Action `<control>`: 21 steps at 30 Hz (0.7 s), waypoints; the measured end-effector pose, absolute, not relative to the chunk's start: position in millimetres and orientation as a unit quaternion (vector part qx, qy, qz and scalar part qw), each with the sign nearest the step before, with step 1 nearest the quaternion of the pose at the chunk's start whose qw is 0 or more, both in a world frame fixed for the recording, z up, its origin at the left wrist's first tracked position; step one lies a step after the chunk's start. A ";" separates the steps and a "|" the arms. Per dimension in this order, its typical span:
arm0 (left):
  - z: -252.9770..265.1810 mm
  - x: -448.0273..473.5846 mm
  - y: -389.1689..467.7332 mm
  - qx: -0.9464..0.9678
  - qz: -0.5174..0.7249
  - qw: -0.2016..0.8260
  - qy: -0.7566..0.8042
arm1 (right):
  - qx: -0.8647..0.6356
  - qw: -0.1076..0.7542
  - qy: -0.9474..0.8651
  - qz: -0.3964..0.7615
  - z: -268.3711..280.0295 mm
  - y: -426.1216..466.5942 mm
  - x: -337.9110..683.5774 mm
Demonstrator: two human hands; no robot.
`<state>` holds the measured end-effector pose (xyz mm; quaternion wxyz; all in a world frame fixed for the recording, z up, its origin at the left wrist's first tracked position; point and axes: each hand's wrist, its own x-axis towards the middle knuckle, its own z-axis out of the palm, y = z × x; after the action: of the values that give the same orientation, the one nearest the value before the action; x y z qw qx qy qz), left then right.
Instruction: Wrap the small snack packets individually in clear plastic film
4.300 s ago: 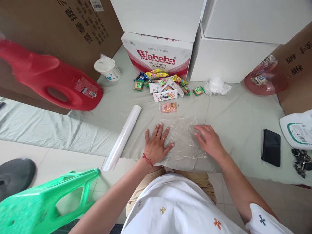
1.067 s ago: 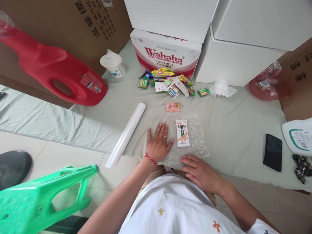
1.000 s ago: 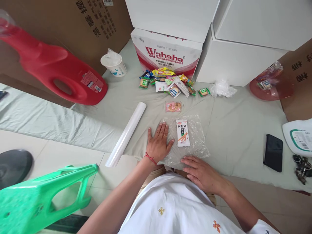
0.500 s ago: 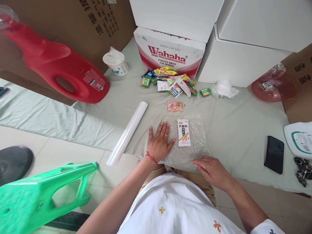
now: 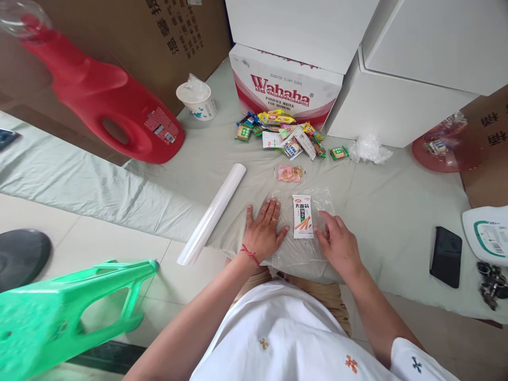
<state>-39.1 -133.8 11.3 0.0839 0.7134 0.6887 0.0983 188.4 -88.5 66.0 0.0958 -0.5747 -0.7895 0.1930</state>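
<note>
A clear plastic sheet or bag (image 5: 307,253) lies crinkled on the cloth-covered table near its front edge. On it rests a white snack packet (image 5: 302,217) with dark Chinese lettering and orange sticks pictured. My left hand (image 5: 262,233) presses flat on the left side of the plastic, fingers spread, holding nothing. Just right of the packet is my right hand (image 5: 340,244), over the plastic, its thumb and index finger apart and the other fingers bent. Its thumb comes close to the packet's edge; whether it touches, I cannot tell. A pink-wrapped snack (image 5: 289,173) lies beyond.
A white plastic roll (image 5: 212,214) lies to the left, overhanging the edge. Farther back are a red jug (image 5: 119,114), a paper cup (image 5: 200,103), piled snacks (image 5: 291,138), crumpled plastic (image 5: 370,150) and a Wahaha carton (image 5: 283,87). A phone (image 5: 446,256) is rightward; a green stool (image 5: 71,317) stands lower left.
My right hand has left the plastic's lower right corner and moved up beside the packet, its thumb and index finger now apart. My left hand stays flat. The view has shifted slightly.
</note>
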 end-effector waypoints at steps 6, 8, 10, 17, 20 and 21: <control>9.7 -39.2 -134.3 0.715 0.110 0.083 0.685 | -0.620 -0.001 -0.768 0.159 57.3 -83.3 145.4; 9.5 -39.3 -134.4 0.715 0.112 0.083 0.685 | -0.624 -0.022 -0.765 0.157 56.8 -81.4 137.0; 9.5 -39.3 -134.4 0.715 0.113 0.083 0.685 | -0.625 -0.037 -0.763 0.157 58.1 -79.6 131.2; 10.5 -39.5 -134.2 0.715 0.118 0.090 0.683 | -0.638 -0.048 -0.757 0.131 59.8 -80.8 121.2; 11.0 -39.5 -134.5 0.714 0.117 0.088 0.684 | -0.653 -0.034 -0.747 0.121 58.7 -84.4 120.2; 11.1 -39.4 -134.6 0.714 0.117 0.087 0.685 | -0.659 -0.028 -0.742 0.119 59.3 -85.9 120.6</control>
<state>-39.4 -134.6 11.1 0.0867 0.7139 0.6849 0.1170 120.6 -85.9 59.3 -0.0281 -0.6587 -0.7424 0.1190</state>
